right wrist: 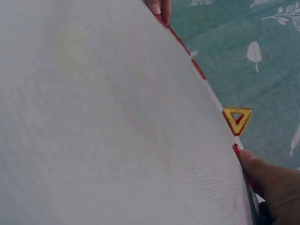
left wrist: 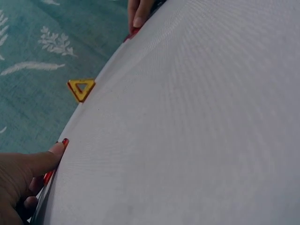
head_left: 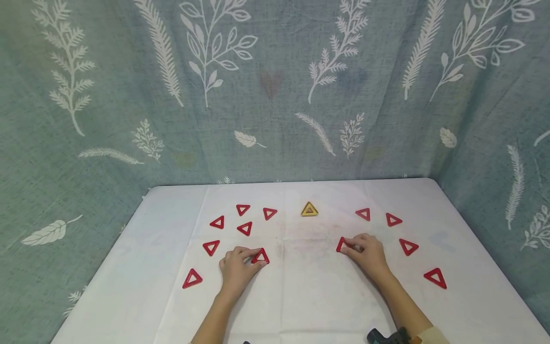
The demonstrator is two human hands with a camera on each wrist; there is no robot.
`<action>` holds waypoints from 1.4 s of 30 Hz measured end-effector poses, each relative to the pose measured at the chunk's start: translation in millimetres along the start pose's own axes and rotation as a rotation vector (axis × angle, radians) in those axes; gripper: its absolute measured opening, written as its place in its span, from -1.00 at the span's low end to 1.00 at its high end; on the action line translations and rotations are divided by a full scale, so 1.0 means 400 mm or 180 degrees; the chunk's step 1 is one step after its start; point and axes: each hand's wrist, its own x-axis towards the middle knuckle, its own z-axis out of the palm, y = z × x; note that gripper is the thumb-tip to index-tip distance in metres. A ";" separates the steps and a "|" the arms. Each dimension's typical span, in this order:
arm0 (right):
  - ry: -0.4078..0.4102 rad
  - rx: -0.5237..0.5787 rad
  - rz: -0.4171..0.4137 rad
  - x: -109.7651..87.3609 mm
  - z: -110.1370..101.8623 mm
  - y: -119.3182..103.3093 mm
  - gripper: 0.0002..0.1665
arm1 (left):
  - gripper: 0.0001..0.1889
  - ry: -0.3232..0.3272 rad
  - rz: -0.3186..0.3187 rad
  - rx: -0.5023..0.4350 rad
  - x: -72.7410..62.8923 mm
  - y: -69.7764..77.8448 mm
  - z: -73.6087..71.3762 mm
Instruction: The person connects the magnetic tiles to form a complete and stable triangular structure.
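Hands well apart over a white cloth (head_left: 318, 296): the left hand (head_left: 237, 268) pinches a red triangle (head_left: 265, 256) between thumb and fingers, and the right hand (head_left: 370, 254) pinches a second red triangle (head_left: 339, 244). Nearest, only my head view shows a black device (head_left: 388, 337) and a cream sleeve (head_left: 433, 336) at the right forearm. That view also gives me the held pieces' hollow outlines; in each wrist view the near thumb covers much of its piece. Whether the held pieces touch the cloth, I cannot tell.

Loose red triangles (head_left: 192, 287) lie spread outward and beyond, six on the left, four on the right; my right wrist view reduces those it catches to thin red edges (right wrist: 198, 69). Farther off, between the hands, is a yellow triangle (head_left: 309, 214); both wrist views show it set against the leaf-patterned green curtain (head_left: 279, 162), which closes the background.
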 end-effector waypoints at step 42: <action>-0.0163 0.0171 -0.0674 -0.050 0.041 -0.049 -0.63 | -0.65 -0.0539 0.0378 -0.0390 -0.007 0.110 0.082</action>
